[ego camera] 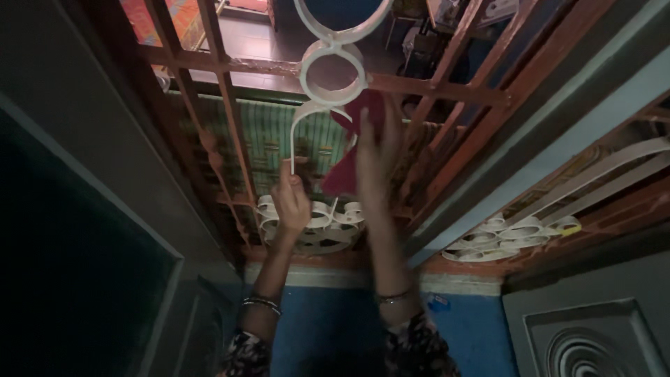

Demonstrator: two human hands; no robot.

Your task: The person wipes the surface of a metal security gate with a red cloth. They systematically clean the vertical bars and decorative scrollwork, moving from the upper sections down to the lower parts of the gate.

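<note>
Up at twelve o'clock, a white scrollwork ornament of curled rings sits fixed in a rust-red window grille. Both hands are raised to it. The right hand lies flat with fingers together, pressing a dark red cloth against the lower curl of the ornament; the cloth hangs down past the palm toward six o'clock. The left hand, at about nine o'clock from the right one and lower, is closed around the thin white strip that drops from the curl, fingers curled tight on it. Bangles ring the left wrist, and a bracelet the right. Below the hands, toward six o'clock, more white curls fill the bottom of the grille, just beside the left hand. At four o'clock a second cluster of white curls sits in a neighbouring panel, well apart. A dark door fills the nine o'clock side, and a blue wall shows between the forearms.
</note>
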